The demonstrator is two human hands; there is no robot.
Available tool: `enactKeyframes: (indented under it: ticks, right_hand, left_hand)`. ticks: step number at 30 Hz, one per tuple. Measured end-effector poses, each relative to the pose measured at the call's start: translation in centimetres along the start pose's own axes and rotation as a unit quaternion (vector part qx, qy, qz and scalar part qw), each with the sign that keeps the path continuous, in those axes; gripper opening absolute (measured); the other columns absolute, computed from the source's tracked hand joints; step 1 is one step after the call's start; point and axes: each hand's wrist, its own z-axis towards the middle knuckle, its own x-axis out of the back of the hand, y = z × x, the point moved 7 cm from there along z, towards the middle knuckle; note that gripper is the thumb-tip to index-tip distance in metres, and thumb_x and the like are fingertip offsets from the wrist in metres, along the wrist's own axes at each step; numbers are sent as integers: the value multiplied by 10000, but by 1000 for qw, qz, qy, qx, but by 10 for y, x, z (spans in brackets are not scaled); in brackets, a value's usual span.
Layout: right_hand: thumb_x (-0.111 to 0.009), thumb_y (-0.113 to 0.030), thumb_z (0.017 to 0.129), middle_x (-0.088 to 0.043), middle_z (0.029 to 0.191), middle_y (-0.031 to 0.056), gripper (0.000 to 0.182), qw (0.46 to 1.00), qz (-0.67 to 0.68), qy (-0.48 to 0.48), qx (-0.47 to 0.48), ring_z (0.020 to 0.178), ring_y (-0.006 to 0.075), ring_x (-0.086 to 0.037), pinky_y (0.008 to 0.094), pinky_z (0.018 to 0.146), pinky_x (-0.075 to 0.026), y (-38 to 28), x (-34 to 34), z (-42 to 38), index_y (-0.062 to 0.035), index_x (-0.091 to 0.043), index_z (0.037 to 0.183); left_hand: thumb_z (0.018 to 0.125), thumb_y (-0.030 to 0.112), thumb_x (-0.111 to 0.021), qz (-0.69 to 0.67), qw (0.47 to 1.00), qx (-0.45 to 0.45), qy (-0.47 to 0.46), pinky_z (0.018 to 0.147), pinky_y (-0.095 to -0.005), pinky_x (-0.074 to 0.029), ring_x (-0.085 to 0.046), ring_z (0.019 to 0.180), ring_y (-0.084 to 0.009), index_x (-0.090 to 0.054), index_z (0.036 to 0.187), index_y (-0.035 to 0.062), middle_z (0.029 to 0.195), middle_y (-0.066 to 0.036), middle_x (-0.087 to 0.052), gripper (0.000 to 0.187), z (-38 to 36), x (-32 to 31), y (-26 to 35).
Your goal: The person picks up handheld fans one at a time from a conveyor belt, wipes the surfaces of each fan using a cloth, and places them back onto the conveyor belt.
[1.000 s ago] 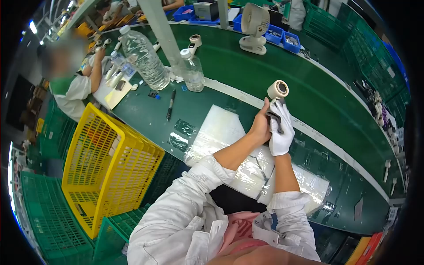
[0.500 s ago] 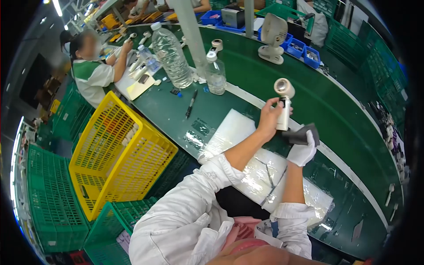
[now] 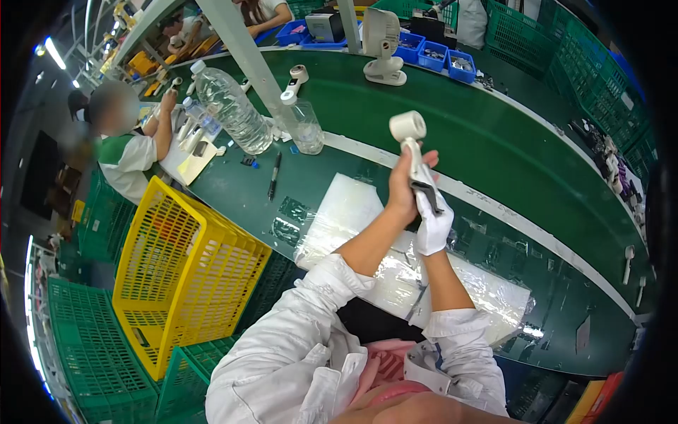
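Observation:
A small white handheld fan (image 3: pixel 407 126) with a round head is held up above the bench, its handle pointing down toward me. My bare left hand (image 3: pixel 401 185) is closed around the handle from the left, its fingertips showing on the far side. Against the lower handle is my white-gloved right hand (image 3: pixel 433 227), closed on a dark grey cloth (image 3: pixel 428 191). The two hands meet and hide most of the handle. Beneath my forearms lies a white padded sheet (image 3: pixel 342 205) partly covered with shiny clear plastic.
To the left stand a yellow crate (image 3: pixel 194 283) and green crates (image 3: pixel 92 339). Water bottles (image 3: pixel 233 109) and a black pen (image 3: pixel 274 177) are on the bench. Beyond runs a green conveyor (image 3: pixel 480 134) with a desk fan (image 3: pixel 382 46) and blue bins (image 3: pixel 432 55). A co-worker (image 3: pixel 127 159) sits at left.
Both hands have moved left in view with the handheld fan, whose head has turned to the side. My gloved right hand has brought the cloth from beside the handle onto it.

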Motion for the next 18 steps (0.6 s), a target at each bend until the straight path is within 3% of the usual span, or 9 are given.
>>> enactKeyframes:
  ticks: [3,5,6,7,8,9,13,17,18]
  right_hand:
    - [-643,-87,951,-706,1194,131,267,995,61,-78,-15,1094,179,-642,299,985,-468,-3,-9,1,89,-690,1146]
    - [-641,-79,934,-741,1090,121,251,990,42,-86,-102,1038,171,-666,287,972,-478,7,0,-6,95,-711,1100]
    - [-656,-96,928,-739,1023,95,253,992,49,-54,-103,952,148,-659,267,887,-487,2,4,-4,90,-718,1087]
    - [-671,-113,921,-737,957,69,256,993,55,-22,-101,865,125,-652,246,802,-496,-3,7,-1,85,-724,1075]
    - [-696,-151,913,-688,829,16,272,995,0,2,-102,680,74,-546,233,608,-402,11,22,4,77,-730,1058]
    - [-708,-167,908,-621,756,-29,265,995,41,30,-83,606,47,-414,246,536,-283,13,27,8,56,-741,1048]
    - [-719,-185,908,-573,711,-34,232,991,29,123,-45,591,59,-420,252,536,-295,6,40,17,17,-756,1017]
    - [-727,-196,906,-545,666,-38,231,988,16,145,-52,567,58,-411,257,525,-284,11,48,15,17,-757,991]
    - [-727,-196,907,-542,661,-39,230,988,10,145,-54,564,58,-409,257,524,-281,14,49,15,19,-757,983]
  left_hand:
    - [991,530,-541,-16,999,25,27,803,-413,-556,-665,1047,-315,-388,1433,94,1249,-209,-624,639,19,19,23]
    - [993,491,-556,113,993,4,37,629,-361,-561,-714,825,-271,-424,1371,63,1151,-189,-672,586,31,34,48]
    - [967,375,-650,158,985,-1,61,546,-326,-541,-710,696,-209,-445,1367,32,1062,-148,-701,565,33,38,58]
    - [947,327,-683,229,970,-25,70,537,-317,-538,-710,684,-203,-450,1373,25,1061,-145,-701,571,37,41,65]
    - [928,280,-716,296,950,-50,81,528,-307,-536,-710,673,-197,-456,1378,18,1060,-142,-702,582,41,46,69]
    - [908,232,-748,359,925,-74,94,519,-298,-534,-709,661,-192,-461,1383,11,1060,-140,-702,597,43,51,72]
    - [854,139,-790,217,975,-18,52,468,-301,-532,-729,718,-225,-468,1406,7,1059,-126,-683,653,54,62,57]
    - [913,101,-698,89,995,34,-15,677,-386,-594,-713,962,-298,-386,1477,24,1250,-167,-609,649,73,70,42]
    - [950,115,-609,67,997,29,-21,904,-481,-562,-638,1135,-397,-383,1453,-6,1320,-217,-553,565,76,74,40]
